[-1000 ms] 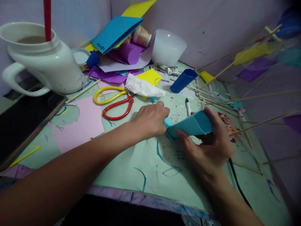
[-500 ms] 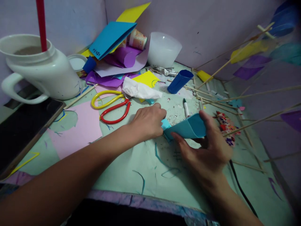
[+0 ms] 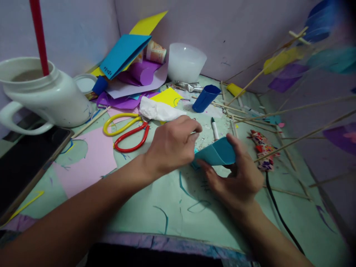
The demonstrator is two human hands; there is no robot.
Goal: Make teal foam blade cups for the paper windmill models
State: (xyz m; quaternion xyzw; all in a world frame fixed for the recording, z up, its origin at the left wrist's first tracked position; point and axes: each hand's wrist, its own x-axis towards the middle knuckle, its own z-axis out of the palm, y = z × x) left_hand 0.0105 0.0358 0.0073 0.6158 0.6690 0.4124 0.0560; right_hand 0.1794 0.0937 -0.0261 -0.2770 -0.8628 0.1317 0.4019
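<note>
My right hand grips a light-blue paper tube between thumb and fingers, its open end facing right. At the tube's far left end is my left hand, with fingers curled into a pinch. It covers most of that end, and what its fingers hold, if anything, is hidden. Just behind the tube a white marker with a dark tip lies on the table. Farther back stands a dark-blue paper tube. Scissors with one yellow and one red handle lie left of my left hand, partly under a crumpled white tissue.
A white mug and a dark phone are at the left. Coloured paper is piled at the back beside a white bowl. Thin sticks form a frame at the right. A black cord runs nearby.
My left hand has risen a little and now covers the tube's left end, where a light-blue flap showed before. My right hand keeps its hold on the tube. The view has shifted slightly.
</note>
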